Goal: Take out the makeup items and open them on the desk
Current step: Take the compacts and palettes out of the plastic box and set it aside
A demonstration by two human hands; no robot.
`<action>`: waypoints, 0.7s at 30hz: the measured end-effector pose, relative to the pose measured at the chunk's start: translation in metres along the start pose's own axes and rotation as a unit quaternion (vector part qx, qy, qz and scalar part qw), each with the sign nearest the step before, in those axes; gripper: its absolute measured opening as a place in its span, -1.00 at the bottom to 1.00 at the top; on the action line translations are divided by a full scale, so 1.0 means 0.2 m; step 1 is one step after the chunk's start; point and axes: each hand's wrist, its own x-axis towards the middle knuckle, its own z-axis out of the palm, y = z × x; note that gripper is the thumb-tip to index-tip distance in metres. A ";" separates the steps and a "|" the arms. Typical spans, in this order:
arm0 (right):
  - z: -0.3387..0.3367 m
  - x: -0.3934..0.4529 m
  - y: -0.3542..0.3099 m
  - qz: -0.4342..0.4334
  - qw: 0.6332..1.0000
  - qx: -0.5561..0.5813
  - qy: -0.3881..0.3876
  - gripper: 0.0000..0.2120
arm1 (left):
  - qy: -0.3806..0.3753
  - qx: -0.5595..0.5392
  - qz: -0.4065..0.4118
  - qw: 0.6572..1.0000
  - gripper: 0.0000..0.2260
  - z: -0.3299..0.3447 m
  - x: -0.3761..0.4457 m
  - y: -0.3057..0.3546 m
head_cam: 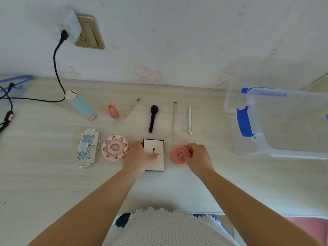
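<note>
The desk (53, 183) is a pale wood-grain surface running along a wall (177, 32) papered with pink cartoon cats. A clear plastic storage bin (284, 151) with blue latches stands on the desk well to the right of the right hand's fingers.

The left hand (140, 157) lies on the white rectangular palette (156, 164), which has a black edge and lies flat and closed. The fingers are extended across its lid, only slightly curled, with the thumb side at the palette's upper left corner. The right hand (197, 156) holds the round pink compact (179, 155); its fingers are curled narrowly around the compact's right rim. The compact rests on the desk, just right of the palette, lid down.

Immediately left of the left hand's fingers sits the round cake-style compact (115, 148), almost touching the hand. Further left lies the ornate silver-and-blue palette (87, 148).

Beyond the fingers, away from the person, a row of items lies apart from one another: a light blue tube (80, 105) at far left, with a black cable (56, 68) running past its top end from a wall charger (70, 25), an orange bottle (112, 110), a thin cream pencil (127, 112), a black powder brush (153, 118), a slim pale brush (174, 121) and a silver stick (189, 119).
</note>
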 end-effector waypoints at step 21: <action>-0.24 -0.10 -0.11 -0.077 0.953 0.292 -0.006 -0.86 | 0.023 -0.201 0.158 0.966 -0.78 -0.13 -0.13 0.39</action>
